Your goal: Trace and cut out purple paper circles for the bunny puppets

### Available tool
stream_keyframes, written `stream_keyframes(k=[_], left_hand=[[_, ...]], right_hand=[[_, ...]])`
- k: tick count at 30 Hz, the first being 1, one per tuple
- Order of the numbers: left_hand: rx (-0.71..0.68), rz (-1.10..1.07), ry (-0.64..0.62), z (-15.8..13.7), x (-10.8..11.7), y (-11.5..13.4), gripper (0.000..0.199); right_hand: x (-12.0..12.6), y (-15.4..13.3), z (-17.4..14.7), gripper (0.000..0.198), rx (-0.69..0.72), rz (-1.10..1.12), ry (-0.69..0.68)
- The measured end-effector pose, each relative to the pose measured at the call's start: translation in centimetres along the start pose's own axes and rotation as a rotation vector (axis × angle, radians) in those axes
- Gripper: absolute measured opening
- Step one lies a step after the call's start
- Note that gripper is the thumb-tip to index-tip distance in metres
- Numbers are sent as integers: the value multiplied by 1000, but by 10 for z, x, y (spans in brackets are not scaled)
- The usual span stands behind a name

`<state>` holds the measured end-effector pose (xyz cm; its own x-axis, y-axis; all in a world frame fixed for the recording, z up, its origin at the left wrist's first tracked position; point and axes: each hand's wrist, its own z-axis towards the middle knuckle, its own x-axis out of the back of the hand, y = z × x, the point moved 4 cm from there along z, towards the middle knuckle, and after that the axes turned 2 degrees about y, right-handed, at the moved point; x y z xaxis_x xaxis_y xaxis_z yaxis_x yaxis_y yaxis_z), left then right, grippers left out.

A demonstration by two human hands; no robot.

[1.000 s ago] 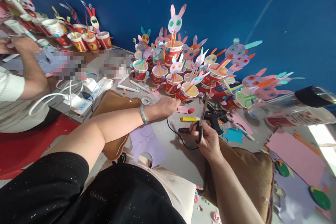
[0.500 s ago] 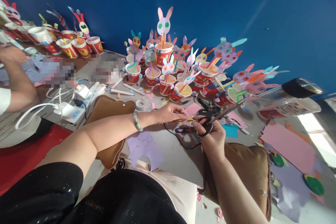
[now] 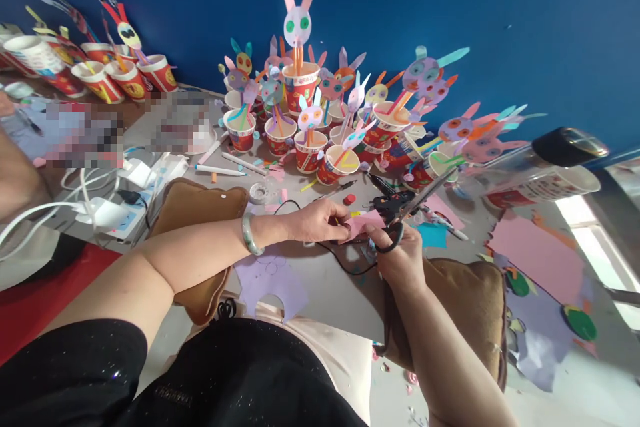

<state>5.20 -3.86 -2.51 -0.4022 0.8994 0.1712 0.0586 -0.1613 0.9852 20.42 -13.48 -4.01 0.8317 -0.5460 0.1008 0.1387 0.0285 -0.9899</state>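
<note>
My left hand (image 3: 316, 221), with a jade-coloured bangle on the wrist, pinches the left end of a small piece of pink paper (image 3: 367, 221). A pair of scissors (image 3: 424, 196) with black handles is in my right hand (image 3: 401, 257), blades slanting up and away to the right. My right thumb and fingertip meet the right end of the pink paper, so both hands hold it. Beneath my left forearm and wrist lies purple paper (image 3: 273, 290) with drawn circles and a cut-out curve. A black tool (image 3: 387, 203), partly hidden, lies behind the scissors.
Paper cups (image 3: 310, 153) with paper rabbit figures crowd the table's back. Brown cushions (image 3: 463, 307) lie under both arms. A power strip (image 3: 143, 203) with white cables is at left, near a co-worker's arm (image 3: 17, 167). A clear bottle (image 3: 500, 177) and pink sheet (image 3: 537, 253) are at right.
The pink paper has come up off the table area into both hands. My left hand has moved slightly right, closer to my right hand. The whole view has shifted a little.
</note>
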Motion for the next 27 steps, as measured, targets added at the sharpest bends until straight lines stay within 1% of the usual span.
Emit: stream_keyframes(k=[2, 6, 9, 11, 13, 15, 18, 20, 23, 27], left_hand=[[14, -50, 4, -1, -1, -1, 14], [36, -145, 30, -1, -2, 2, 24], [14, -235, 98, 0, 3, 9, 23], [-3, -295, 165, -1, 9, 14, 22], [-20, -343, 229, -2, 16, 19, 22], [-31, -377, 281, -4, 23, 23, 23], [-38, -403, 328, -7, 29, 27, 24], [-32, -405, 346, -9, 30, 28, 23], [-22, -383, 366, -11, 29, 28, 22], [-22, -385, 374, -10, 25, 25, 23]], right_hand=[[1, 2, 0, 23, -7, -4, -1], [3, 3, -1, 26, 9, -26, 36], [3, -5, -3, 31, 71, -93, 45], [-1, -14, -5, 34, 153, -113, -12], [-7, -22, -7, 37, 226, -112, -112], [-12, -26, -10, 41, 257, -146, -212], [-18, -24, -11, 51, 258, -234, -326], [-20, -21, -11, 55, 248, -259, -378], [-23, -17, -12, 57, 223, -270, -423], [-26, -19, -14, 59, 207, -289, -451]])
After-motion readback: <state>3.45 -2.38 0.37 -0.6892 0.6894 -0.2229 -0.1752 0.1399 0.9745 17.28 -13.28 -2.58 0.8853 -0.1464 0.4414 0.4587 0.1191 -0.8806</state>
